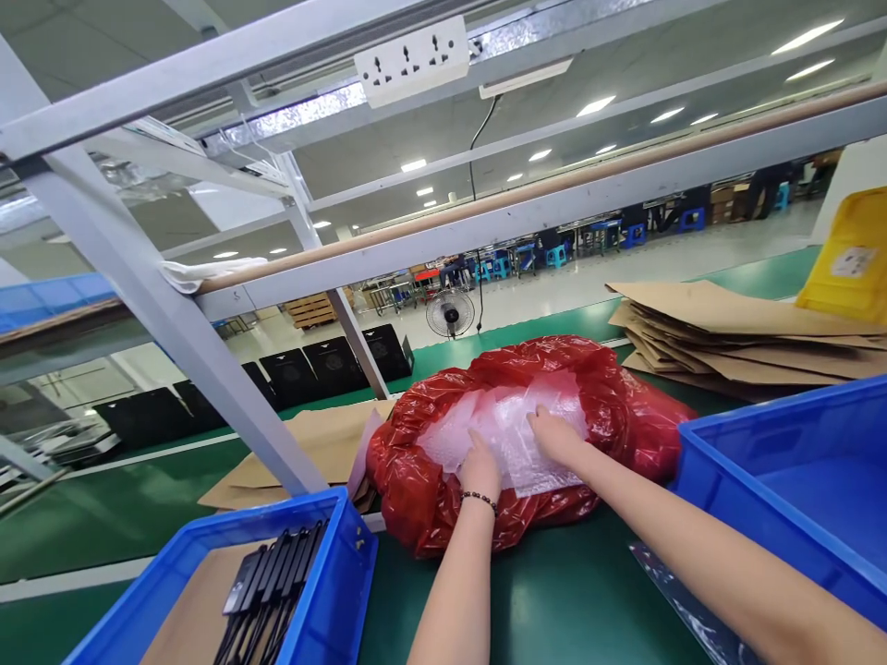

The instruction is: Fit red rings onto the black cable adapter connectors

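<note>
A red plastic bag (430, 503) lies on the green bench with its mouth rolled open. Inside is a stack of clear, pinkish-looking bubble wrap bags (509, 434). My left hand (480, 469), a dark bead bracelet at its wrist, rests on the left part of the stack, its index finger stretched out. On the right part, my right hand (556, 436) has its fingertips closed at a bubble wrap bag (537, 471); the exact grip is partly hidden.
A blue bin (353, 563) at left holds several black adapters with cables (277, 573). Another blue bin (762, 434) stands at right. Cardboard sheets (735, 323) lie behind it, near a yellow bin (849, 263). A metal post (200, 351) rises at left.
</note>
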Motion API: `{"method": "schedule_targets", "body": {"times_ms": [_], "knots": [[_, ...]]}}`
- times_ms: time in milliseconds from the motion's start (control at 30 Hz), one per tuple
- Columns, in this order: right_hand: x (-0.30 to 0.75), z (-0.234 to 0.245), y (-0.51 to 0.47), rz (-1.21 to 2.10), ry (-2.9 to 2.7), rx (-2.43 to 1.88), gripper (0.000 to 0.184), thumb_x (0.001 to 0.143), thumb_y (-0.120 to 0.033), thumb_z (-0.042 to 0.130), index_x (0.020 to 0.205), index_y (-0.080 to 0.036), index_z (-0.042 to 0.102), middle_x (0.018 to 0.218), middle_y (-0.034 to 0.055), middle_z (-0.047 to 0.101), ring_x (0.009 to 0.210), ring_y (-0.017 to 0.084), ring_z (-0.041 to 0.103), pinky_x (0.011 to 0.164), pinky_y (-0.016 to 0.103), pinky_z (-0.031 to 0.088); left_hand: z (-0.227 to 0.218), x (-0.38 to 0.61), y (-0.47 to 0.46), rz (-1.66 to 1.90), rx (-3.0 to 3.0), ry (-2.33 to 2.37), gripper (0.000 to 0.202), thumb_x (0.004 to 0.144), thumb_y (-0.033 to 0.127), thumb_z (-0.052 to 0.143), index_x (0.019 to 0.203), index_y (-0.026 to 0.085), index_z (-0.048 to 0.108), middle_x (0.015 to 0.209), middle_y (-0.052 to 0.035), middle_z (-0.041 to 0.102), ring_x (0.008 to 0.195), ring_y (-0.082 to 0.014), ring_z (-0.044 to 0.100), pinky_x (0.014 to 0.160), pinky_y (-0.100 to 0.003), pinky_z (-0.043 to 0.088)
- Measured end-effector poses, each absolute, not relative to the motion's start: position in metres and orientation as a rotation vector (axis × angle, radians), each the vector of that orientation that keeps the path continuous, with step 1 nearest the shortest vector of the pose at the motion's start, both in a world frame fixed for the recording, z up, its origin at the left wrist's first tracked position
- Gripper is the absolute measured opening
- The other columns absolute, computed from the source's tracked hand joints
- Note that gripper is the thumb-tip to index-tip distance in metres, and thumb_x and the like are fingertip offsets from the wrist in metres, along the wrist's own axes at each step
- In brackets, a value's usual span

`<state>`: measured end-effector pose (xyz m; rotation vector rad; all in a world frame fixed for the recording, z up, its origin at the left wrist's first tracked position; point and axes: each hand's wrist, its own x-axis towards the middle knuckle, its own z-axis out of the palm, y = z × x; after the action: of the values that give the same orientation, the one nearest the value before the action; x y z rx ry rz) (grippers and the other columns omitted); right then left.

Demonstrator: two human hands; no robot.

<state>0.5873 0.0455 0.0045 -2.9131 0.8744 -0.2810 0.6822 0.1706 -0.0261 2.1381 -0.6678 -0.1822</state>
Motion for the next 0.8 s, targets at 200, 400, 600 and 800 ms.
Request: {"method": "schedule_targets", "body": {"times_ms": [200,400,600,800], "knots": [[0.642,0.049,0.024,-0.685,0.595,-3.100,0.045,0.081,-0.005,0.034,0.125,-0.010,0.043,0.137,0.0178,0.033,0.111,0.025,0.047,0.089,0.033,0.039,-0.055,0.619,0.163,-0.234,1.810,-1.129,0.056,0.070,0.032,0.062,0.124,0.025,0.050,0.144,-0.0097,0.029,0.134,-0.0368,0.013,0.108,-0.052,-0.004],[0.676,0.030,-0.014,-0.854,0.789,-3.175,0.064,0.074,-0.014,0.051,0.136,-0.018,0.034,0.145,0.0130,0.024,0.127,0.041,0.020,0.097,0.065,0.016,-0.078,0.626,0.156,-0.395,2.038,-1.043,0.082,0.062,0.040,0.068,0.134,0.014,0.038,0.140,-0.0194,0.033,0.129,-0.0428,0.022,0.105,-0.058,0.005],[0.686,0.060,-0.030,-0.939,0.721,-2.887,0.032,0.078,-0.004,0.042,0.098,-0.018,0.062,0.132,0.0102,0.045,0.122,0.032,0.032,0.100,0.057,0.019,-0.087,0.647,0.159,-0.361,2.018,-1.007,0.082,0.062,0.049,0.067,0.129,0.010,0.042,0.118,-0.0228,0.054,0.115,-0.0408,0.043,0.102,-0.053,0.021],[0.688,0.132,-0.048,-0.852,0.807,-2.691,0.025,0.087,-0.018,0.037,0.097,-0.009,0.058,0.089,0.0089,0.060,0.088,0.018,0.054,0.082,0.030,0.040,-0.079,0.678,0.144,-0.492,1.954,-0.826,0.064,0.065,0.053,0.063,0.113,0.012,0.050,0.091,-0.0132,0.064,0.093,-0.0298,0.058,0.094,-0.043,0.036]]}}
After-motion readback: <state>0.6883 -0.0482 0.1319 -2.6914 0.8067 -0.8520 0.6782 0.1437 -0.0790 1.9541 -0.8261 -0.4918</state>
